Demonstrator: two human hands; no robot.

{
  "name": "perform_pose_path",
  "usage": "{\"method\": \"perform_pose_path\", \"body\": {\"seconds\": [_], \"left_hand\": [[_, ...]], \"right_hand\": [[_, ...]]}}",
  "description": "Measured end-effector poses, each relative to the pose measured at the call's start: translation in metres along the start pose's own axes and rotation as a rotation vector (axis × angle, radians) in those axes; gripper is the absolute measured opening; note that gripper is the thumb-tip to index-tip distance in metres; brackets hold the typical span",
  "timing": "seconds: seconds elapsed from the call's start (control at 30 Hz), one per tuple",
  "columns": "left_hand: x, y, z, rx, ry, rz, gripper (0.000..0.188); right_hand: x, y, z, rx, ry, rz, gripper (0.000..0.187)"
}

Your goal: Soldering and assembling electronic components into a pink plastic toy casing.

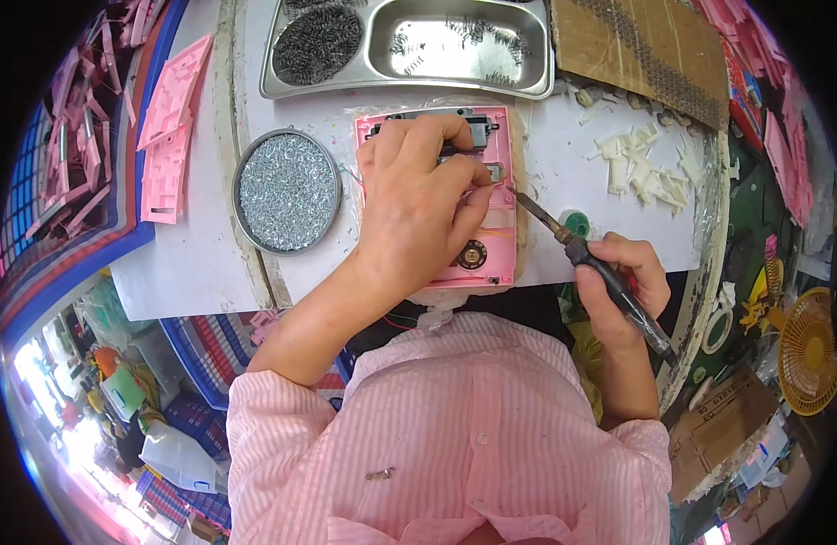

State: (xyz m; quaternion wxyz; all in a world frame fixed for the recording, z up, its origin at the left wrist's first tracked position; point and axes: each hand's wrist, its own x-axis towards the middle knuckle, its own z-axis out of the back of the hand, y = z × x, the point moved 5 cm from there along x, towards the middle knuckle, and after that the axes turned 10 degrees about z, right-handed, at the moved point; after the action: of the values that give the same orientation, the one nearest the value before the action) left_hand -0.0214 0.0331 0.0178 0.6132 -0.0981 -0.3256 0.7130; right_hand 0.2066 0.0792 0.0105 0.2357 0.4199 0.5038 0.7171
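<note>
A pink plastic housing [501, 227] lies on the white work surface in front of me, holding a dark component along its far end and a round speaker [473, 255] near its close end. My left hand [411, 195] rests over the housing and hides much of its left side. Its thumb and index finger pinch what looks like a thin wire [498, 184] by the right edge. In my right hand [612, 325] is a soldering iron [607, 275], gripped by its black handle. The iron slants up and left, its tip close to the pinched wire.
Left of the housing stands a round tray [240, 218] full of small screws. Behind is a metal tray [541, 82] with small dark springs. White plastic pieces [641, 168] and a green spool [575, 223] lie to the right. Pink parts [171, 136] sit at far left; cardboard [645, 45] at back right.
</note>
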Motion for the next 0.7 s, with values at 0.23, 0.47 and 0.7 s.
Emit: {"method": "perform_pose_path", "body": {"seconds": [0.23, 0.47, 0.7], "left_hand": [[0.0014, -0.0003, 0.0003, 0.023, -0.004, -0.019, 0.018], [0.0009, 0.0009, -0.0008, 0.029, 0.005, -0.015, 0.017], [0.0008, 0.0010, -0.0002, 0.026, -0.001, -0.010, 0.017]], "right_hand": [[-0.0003, -0.0040, -0.0004, -0.016, -0.021, -0.020, 0.027], [0.0013, -0.0073, -0.0024, -0.006, -0.009, -0.012, 0.027], [0.0058, -0.0057, -0.0021, -0.163, 0.112, 0.187, 0.030]]}}
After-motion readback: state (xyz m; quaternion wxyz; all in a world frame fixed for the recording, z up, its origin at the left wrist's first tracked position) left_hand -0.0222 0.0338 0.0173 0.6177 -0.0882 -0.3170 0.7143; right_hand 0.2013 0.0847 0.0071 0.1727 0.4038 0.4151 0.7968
